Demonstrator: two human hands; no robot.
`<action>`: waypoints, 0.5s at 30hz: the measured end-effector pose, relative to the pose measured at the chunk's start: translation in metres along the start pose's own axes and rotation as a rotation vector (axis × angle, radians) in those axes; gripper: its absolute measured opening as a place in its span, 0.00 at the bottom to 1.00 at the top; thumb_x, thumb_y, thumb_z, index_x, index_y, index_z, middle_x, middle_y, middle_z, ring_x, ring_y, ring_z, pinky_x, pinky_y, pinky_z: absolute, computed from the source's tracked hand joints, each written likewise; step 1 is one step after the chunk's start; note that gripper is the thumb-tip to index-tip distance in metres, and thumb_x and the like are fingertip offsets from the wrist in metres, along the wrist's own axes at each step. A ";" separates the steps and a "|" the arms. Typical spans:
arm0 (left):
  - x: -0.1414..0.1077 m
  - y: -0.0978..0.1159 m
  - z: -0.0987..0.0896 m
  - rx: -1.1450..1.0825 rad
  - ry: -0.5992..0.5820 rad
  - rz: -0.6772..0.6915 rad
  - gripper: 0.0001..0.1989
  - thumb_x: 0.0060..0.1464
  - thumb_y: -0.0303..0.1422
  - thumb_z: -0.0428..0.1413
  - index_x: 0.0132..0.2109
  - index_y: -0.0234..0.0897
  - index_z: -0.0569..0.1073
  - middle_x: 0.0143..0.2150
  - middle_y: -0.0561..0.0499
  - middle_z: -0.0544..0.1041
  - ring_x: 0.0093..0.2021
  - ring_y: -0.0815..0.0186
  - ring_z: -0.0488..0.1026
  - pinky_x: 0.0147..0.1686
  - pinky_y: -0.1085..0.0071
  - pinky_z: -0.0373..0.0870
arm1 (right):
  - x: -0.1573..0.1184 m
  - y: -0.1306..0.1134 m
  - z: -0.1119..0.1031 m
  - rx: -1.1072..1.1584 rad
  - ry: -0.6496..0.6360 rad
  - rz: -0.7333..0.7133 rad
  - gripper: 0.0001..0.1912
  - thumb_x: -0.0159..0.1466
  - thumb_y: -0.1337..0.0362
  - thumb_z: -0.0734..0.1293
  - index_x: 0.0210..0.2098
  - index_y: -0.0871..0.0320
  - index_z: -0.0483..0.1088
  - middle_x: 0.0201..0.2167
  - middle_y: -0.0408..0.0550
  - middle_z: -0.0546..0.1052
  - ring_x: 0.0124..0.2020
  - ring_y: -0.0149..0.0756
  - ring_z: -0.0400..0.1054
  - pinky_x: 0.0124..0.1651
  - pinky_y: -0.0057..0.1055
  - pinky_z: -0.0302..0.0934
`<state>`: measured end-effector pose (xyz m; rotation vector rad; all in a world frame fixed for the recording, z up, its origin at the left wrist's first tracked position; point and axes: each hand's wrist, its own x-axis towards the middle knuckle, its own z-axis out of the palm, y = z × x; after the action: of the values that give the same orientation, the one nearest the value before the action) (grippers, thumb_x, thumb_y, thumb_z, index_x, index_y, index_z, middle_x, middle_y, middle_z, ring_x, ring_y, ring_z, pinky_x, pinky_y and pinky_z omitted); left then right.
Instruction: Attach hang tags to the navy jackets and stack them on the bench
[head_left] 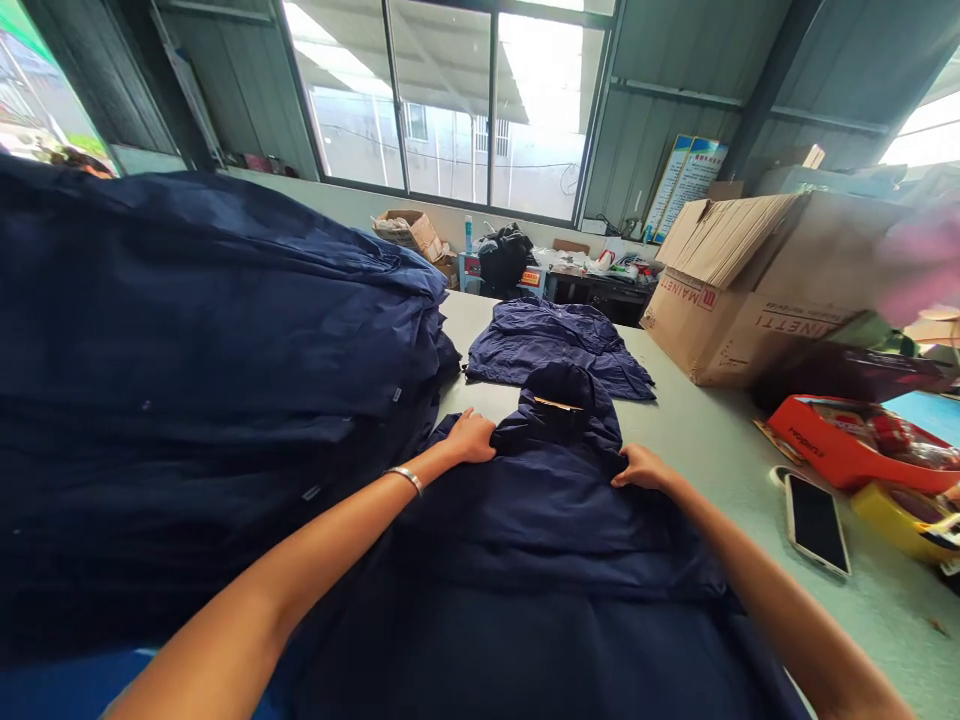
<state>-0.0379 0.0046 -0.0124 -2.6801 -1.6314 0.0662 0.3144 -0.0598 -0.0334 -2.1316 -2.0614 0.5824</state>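
A dark navy hooded jacket (555, 520) lies spread out in front of me, its hood pointing away toward the window. My left hand (472, 437) is closed on the cloth at the left shoulder, near the base of the hood. On the other side, my right hand (643, 468) pinches the right shoulder between thumb and fingers. A light strip shows in the hood's opening. Just beyond the hood rests another navy garment (551, 340), lying flat on the table (675, 420).
A tall heap of navy garments (225, 350) fills the left side. To the right stand a large cardboard box (750, 290), an orange box (847, 445) with wrapped items, a phone (817, 525) and a yellow container (900, 520). A black bag (506, 260) sits beyond the table.
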 end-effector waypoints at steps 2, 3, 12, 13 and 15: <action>-0.015 0.001 0.001 -0.019 -0.007 0.005 0.18 0.48 0.41 0.57 0.41 0.34 0.80 0.41 0.40 0.81 0.51 0.51 0.75 0.65 0.56 0.56 | -0.012 -0.001 0.003 -0.028 -0.022 -0.038 0.30 0.51 0.62 0.75 0.53 0.62 0.73 0.53 0.57 0.77 0.55 0.52 0.71 0.53 0.36 0.63; -0.024 0.001 0.000 -0.039 -0.019 0.011 0.20 0.48 0.45 0.57 0.42 0.34 0.79 0.41 0.40 0.81 0.50 0.50 0.75 0.63 0.56 0.59 | -0.018 -0.002 0.005 -0.053 -0.033 -0.054 0.27 0.52 0.63 0.74 0.52 0.62 0.74 0.52 0.56 0.77 0.54 0.51 0.71 0.53 0.36 0.63; -0.119 0.009 -0.015 -0.234 -0.113 0.009 0.08 0.48 0.35 0.62 0.35 0.36 0.79 0.36 0.47 0.80 0.38 0.57 0.77 0.36 0.70 0.67 | -0.098 -0.025 0.006 -0.053 -0.051 -0.241 0.10 0.58 0.66 0.68 0.40 0.55 0.77 0.39 0.48 0.81 0.43 0.45 0.75 0.45 0.32 0.62; -0.130 0.011 -0.018 -0.200 -0.086 0.010 0.08 0.49 0.35 0.62 0.35 0.36 0.78 0.36 0.46 0.80 0.39 0.56 0.77 0.37 0.69 0.67 | -0.106 -0.029 0.004 -0.040 -0.044 -0.253 0.10 0.58 0.66 0.67 0.40 0.55 0.77 0.38 0.48 0.81 0.42 0.45 0.75 0.44 0.32 0.62; -0.152 0.014 -0.026 -0.125 -0.019 0.017 0.07 0.50 0.35 0.62 0.34 0.35 0.78 0.37 0.44 0.80 0.41 0.55 0.76 0.40 0.68 0.68 | -0.118 -0.036 -0.002 -0.020 -0.036 -0.283 0.09 0.59 0.65 0.67 0.40 0.54 0.76 0.38 0.48 0.81 0.42 0.45 0.75 0.44 0.32 0.62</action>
<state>-0.0941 -0.1359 0.0184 -2.7931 -1.6724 -0.0105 0.2815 -0.1725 0.0031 -1.8027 -2.3394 0.5656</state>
